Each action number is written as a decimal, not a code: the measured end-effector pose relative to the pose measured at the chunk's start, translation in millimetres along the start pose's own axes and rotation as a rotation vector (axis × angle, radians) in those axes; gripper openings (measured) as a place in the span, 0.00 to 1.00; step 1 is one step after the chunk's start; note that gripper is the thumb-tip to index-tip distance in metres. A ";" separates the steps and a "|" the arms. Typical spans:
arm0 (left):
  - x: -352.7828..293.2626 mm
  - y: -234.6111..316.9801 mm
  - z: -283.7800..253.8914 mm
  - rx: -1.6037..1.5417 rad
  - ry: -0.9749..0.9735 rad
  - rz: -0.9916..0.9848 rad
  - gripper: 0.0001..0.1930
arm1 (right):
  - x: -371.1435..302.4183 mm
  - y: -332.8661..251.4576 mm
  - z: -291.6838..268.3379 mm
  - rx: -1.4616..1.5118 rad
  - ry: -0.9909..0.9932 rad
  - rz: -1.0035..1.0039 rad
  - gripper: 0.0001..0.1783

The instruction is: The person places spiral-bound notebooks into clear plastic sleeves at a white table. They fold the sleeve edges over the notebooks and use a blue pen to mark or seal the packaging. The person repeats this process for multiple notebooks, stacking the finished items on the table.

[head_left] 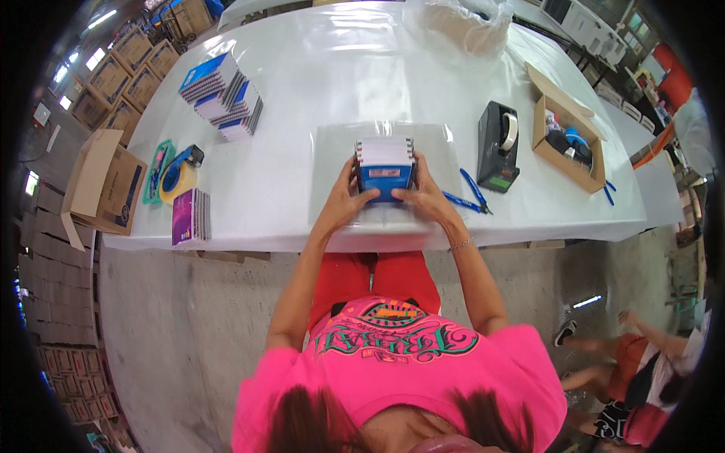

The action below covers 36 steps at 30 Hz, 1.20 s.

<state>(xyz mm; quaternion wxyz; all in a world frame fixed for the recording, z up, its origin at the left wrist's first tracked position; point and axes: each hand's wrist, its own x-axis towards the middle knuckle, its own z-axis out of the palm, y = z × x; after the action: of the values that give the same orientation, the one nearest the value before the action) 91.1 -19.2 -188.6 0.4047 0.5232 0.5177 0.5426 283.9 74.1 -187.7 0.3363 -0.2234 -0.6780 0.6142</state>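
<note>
1. Our left hand (pixel 349 199) grips the left side of a stack of small notebooks (pixel 387 180), its thumb laid over the blue cover that faces us.
2. Our right hand (pixel 427 198) clasps the opposite side of the same stack, its thumb also on the cover, so we hold it between both palms.
3. We have the stack near the front edge of the table (pixel 283 83), straight ahead of our body, over a clear plastic sheet (pixel 329 162). White page edges show beyond the blue cover. Whether the stack touches the sheet, we cannot tell.
4. Just right of our right hand we see blue cutters (pixel 474 189) lying with their handles spread; past them stands a black tape dispenser (pixel 498 151).
5. Farther right, we have an open cardboard box (pixel 563 164) with black and blue items inside.
6. To our left, near the front edge, sits a purple notebook pile (pixel 189 217), with a roll of tape (pixel 181 183) and a teal tray (pixel 153 181) just behind it.
7. Beyond those, we see more blue notebooks (pixel 225 97) in uneven piles, well apart from our hands.
8. At the far edge, we see a clear plastic bag (pixel 462 32).
</note>
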 end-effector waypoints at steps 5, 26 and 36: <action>20.6 25.9 -2.7 -0.009 0.010 -0.145 0.45 | 4.7 -18.3 -3.3 0.151 0.087 0.157 0.46; 51.1 22.0 1.8 0.040 0.017 -0.446 0.30 | 28.7 -5.7 -6.7 0.016 0.122 0.378 0.35; 59.5 7.2 -2.2 0.364 0.099 -0.537 0.38 | 24.3 -11.5 -2.5 -0.076 0.136 0.362 0.34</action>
<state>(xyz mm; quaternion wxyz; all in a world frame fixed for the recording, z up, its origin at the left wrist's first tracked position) 82.2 37.9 -172.5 0.4076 0.4047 0.7447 0.3398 270.6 91.5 -171.9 0.2566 -0.3952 -0.6251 0.6222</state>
